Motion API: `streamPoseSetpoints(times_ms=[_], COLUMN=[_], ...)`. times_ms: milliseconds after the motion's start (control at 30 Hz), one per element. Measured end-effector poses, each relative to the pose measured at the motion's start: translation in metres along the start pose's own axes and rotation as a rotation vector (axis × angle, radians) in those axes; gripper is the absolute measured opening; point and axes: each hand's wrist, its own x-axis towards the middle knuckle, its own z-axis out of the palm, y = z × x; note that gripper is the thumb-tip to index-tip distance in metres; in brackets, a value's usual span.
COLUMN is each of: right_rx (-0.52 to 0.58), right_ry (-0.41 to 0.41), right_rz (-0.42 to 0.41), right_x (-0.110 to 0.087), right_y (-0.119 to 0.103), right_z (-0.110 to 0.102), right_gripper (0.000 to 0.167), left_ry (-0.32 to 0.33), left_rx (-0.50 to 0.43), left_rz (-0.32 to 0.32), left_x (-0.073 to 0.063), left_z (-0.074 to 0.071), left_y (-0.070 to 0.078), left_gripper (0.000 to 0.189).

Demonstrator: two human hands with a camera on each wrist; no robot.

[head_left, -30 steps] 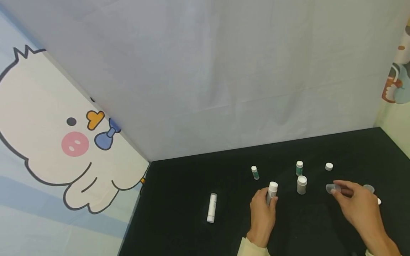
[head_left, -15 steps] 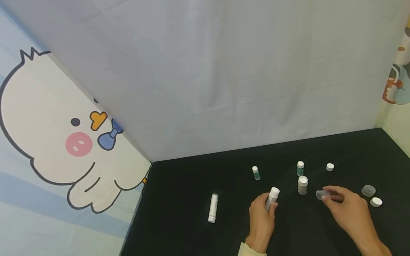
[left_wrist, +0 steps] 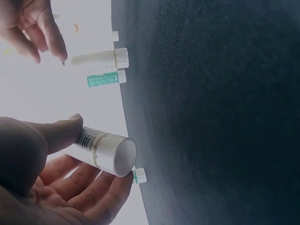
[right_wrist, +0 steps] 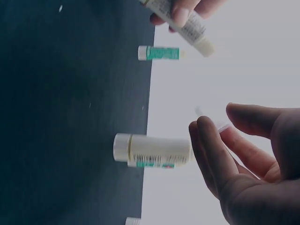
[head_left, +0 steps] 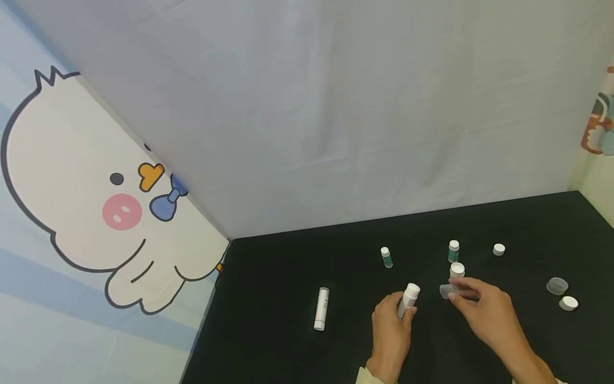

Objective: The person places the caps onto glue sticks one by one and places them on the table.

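My left hand [head_left: 392, 333] grips a white tube [head_left: 409, 300] that looks like a glue stick, fingers and thumb curled round its barcoded label. In the right wrist view this tube [right_wrist: 180, 23] is tilted and shows a cream-coloured end. My right hand [head_left: 489, 314] pinches a clear plastic cup-like cap [head_left: 449, 290] between thumb and fingers, apart from the left hand's tube. Just behind the right fingers stands a wider white tube [head_left: 457, 270], partly hidden by them. A green-labelled small tube [head_left: 453, 252] is upright behind it.
Another green-labelled small tube [head_left: 386, 257] stands further left on the black table [head_left: 268, 277]. A long white tube [head_left: 321, 309] is at the left. To the right are a clear round lid [head_left: 557, 286], a white cap [head_left: 568, 303] and a second white cap [head_left: 499, 249].
My right hand has moved left with the clear cap, from near the clear lid to in front of the wider white tube. My left hand keeps its hold, its tube slightly lower.
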Motion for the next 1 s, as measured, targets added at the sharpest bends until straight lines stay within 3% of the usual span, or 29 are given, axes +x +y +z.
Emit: streamPoseSetpoints(times_ms=[433,1000], right_rx=[0.060,0.088], right_ry=[-0.104,-0.136], right_rz=[0.001,-0.028], right_x=[0.001,-0.002], right_y=[-0.015,-0.023], right_z=[0.015,0.030], right_gripper=[0.031,0.030], left_ry=[-0.024,-0.039], left_rx=[0.000,-0.016], left_rz=[-0.052,-0.067], left_x=[-0.005,-0.013], left_z=[-0.006,-0.015], left_y=[-0.004,-0.003], left_gripper=[0.024,0.022])
